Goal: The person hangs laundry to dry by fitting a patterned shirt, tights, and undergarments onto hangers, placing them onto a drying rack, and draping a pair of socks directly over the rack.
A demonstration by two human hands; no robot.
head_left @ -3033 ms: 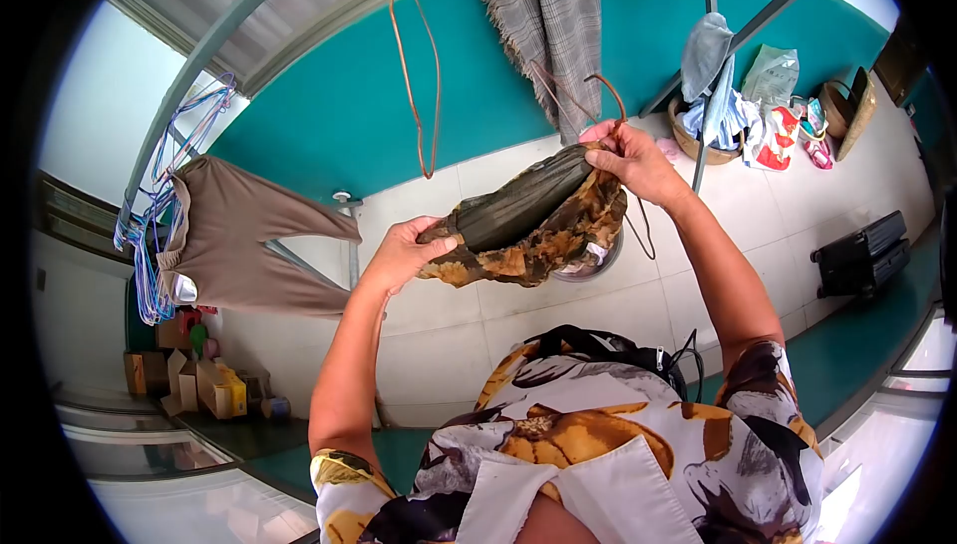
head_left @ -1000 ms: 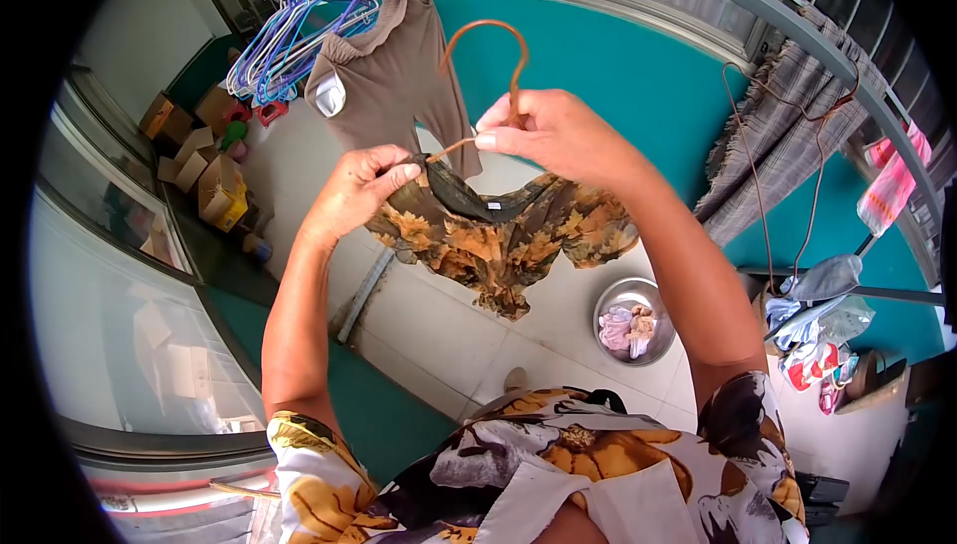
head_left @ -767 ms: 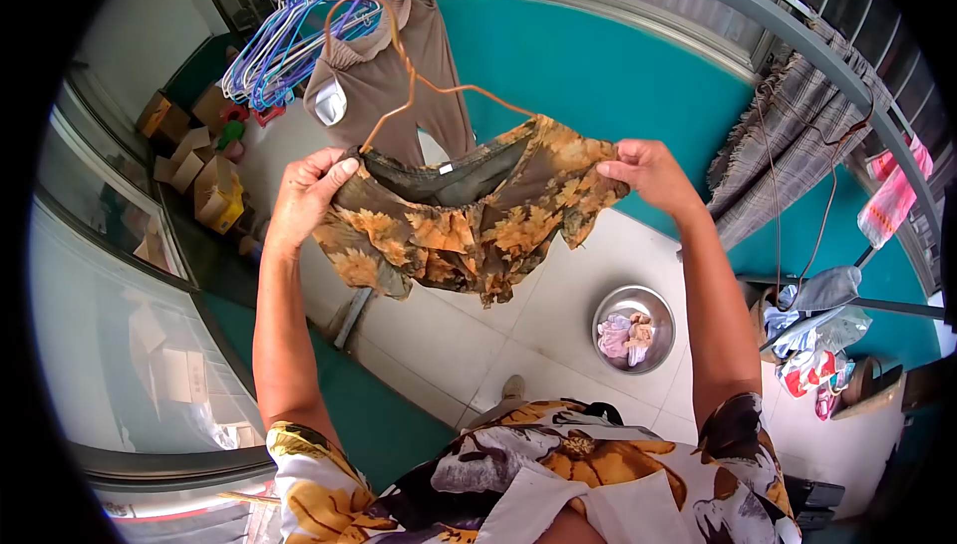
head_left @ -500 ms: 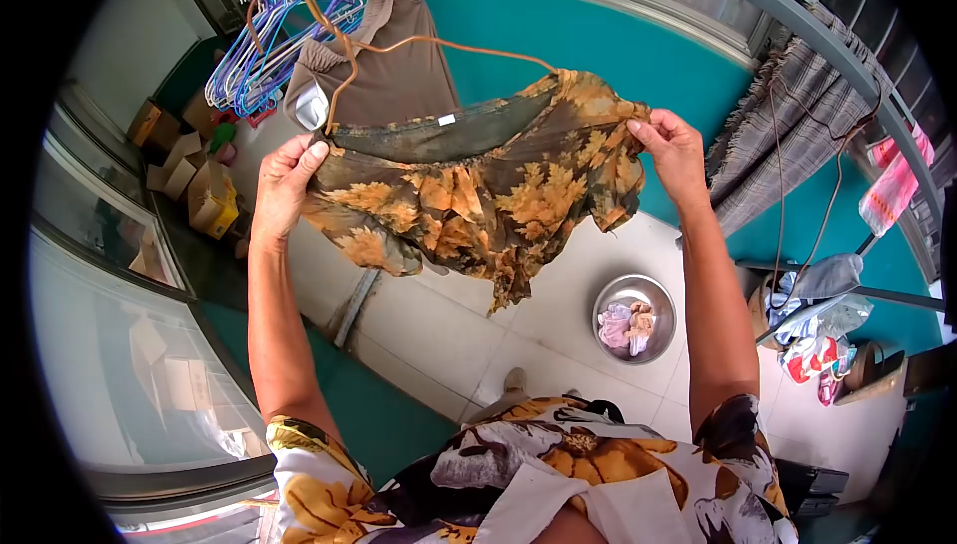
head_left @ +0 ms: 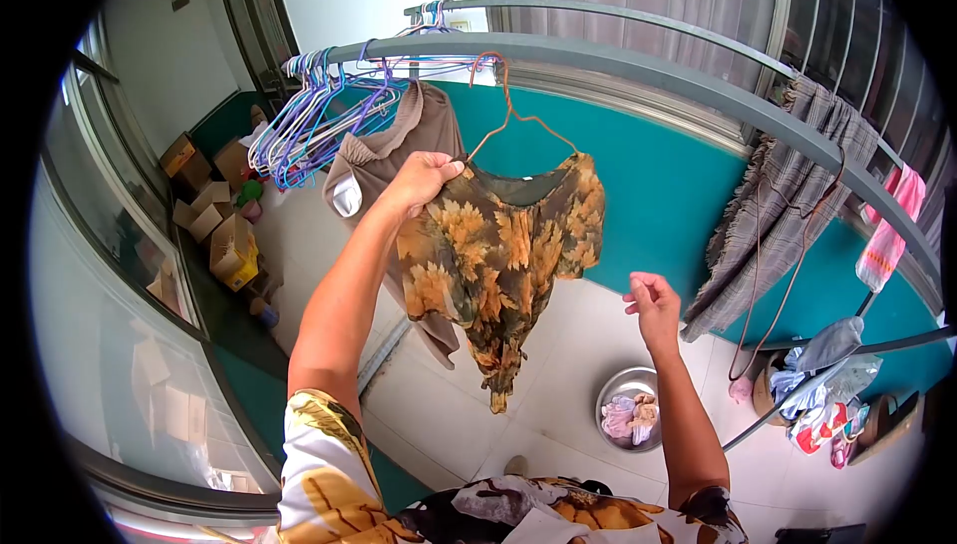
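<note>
A brown and orange leaf-print blouse (head_left: 488, 265) hangs spread on a copper-coloured wire hanger (head_left: 510, 110). My left hand (head_left: 424, 183) pinches the blouse at its left shoulder, by the end of the hanger. The hanger's hook overlaps the grey rail (head_left: 618, 53); whether it rests on the rail I cannot tell. To the right of the blouse, my right hand (head_left: 653, 310) is in the air, its fingers loosely bent and apart, holding nothing. Partly behind the blouse hang brown trousers (head_left: 399, 140).
Several blue, purple and white hangers (head_left: 319, 130) crowd the rail's left part. A metal basin (head_left: 626, 380) with small pink and tan cloths stands on the tiled floor. A grey fringed cloth (head_left: 778, 195) and a pink cloth (head_left: 894, 225) hang at right. Cardboard boxes (head_left: 231, 250) line the left.
My right hand has let go of the blouse and moved down. My left hand has carried the blouse and hanger up toward the rail, and the blouse now hangs lengthwise.
</note>
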